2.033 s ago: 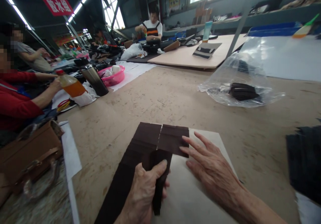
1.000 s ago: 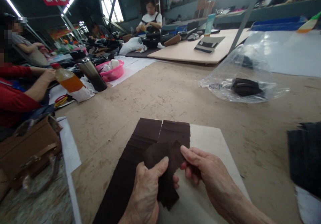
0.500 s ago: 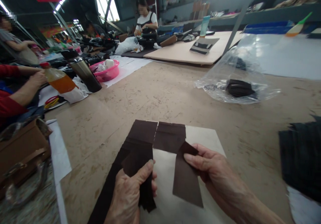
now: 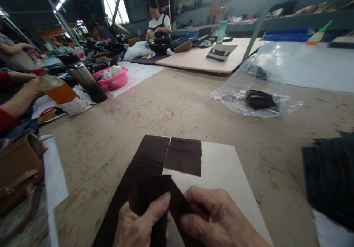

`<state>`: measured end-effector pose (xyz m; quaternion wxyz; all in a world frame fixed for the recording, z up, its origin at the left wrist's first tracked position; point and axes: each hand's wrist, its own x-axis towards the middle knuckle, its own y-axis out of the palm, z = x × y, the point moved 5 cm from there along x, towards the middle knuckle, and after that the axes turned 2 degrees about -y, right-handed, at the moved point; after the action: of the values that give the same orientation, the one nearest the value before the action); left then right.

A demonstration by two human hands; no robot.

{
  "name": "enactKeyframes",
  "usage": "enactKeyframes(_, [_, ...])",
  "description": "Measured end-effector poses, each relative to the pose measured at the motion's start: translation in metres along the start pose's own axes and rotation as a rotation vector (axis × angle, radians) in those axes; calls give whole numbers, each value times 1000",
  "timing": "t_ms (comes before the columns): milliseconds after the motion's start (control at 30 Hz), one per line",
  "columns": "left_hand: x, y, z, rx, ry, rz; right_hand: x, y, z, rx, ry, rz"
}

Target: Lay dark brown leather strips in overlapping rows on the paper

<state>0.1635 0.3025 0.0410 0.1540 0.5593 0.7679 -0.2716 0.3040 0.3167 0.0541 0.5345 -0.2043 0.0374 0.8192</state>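
My left hand (image 4: 143, 223) is closed around a bundle of dark brown fabric pieces (image 4: 152, 191), thumb on top. Close beside it, my right hand (image 4: 212, 217) pinches a dark brown piece (image 4: 178, 202) at the bundle's right side; whether that piece is free of the bundle I cannot tell. Below both hands lies a pale board (image 4: 221, 166). Flat brown pieces (image 4: 184, 156) overlap in rows along its far edge, and more dark pieces (image 4: 149, 147) run down its left side. My lower fingers are partly hidden by the fabric.
A clear plastic bag (image 4: 238, 88) with dark strips inside sits at the right back. Dark stacked pieces (image 4: 329, 177) lie at the right edge. On the left are a brown bag (image 4: 20, 169), a flask (image 4: 88, 81), a bottle (image 4: 59, 92), a pink basin (image 4: 113, 82) and a co-worker's arm (image 4: 19, 99).
The brown piece my right hand held apart now lies on the board in the far row's right column. My right hand has moved left and down to the bundle in my left hand.
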Motion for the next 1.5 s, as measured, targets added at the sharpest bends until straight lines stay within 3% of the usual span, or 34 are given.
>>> enactKeyframes(100, [7,2,11,-224,-85,23,0,0,-6,170,51,0])
enactKeyframes(200, [12,1,15,-258,-127,1,4,-11,-20,209,125,-162])
enactKeyframes(300, [17,-1,14,-237,-132,-19,11,-22,-26,31,103,-313])
enactKeyframes(467, [21,-1,12,-350,-148,-13,15,-32,-12,-185,-79,-442])
enactKeyframes(533, [22,1,13,-428,-196,18,14,-32,-6,-161,-116,-432])
enactKeyframes(700, [21,7,15,-543,-270,95,15,-17,-11,-72,-33,-198])
enactKeyframes(867, [21,5,16,-525,-234,104,17,-18,-13,-49,-145,-330])
enactKeyframes(1067, [23,-4,28,-486,-251,108,14,-7,-26,171,72,-78])
enactKeyframes(1167, [24,-6,27,-435,-242,99,15,-15,-23,32,32,-172])
enactKeyframes(1333, [24,-9,6,-464,-98,-30,25,-36,-18,-155,-38,-377])
enactKeyframes(1500, [26,-7,5,-289,-37,-71,38,-52,-19,-253,-32,-454])
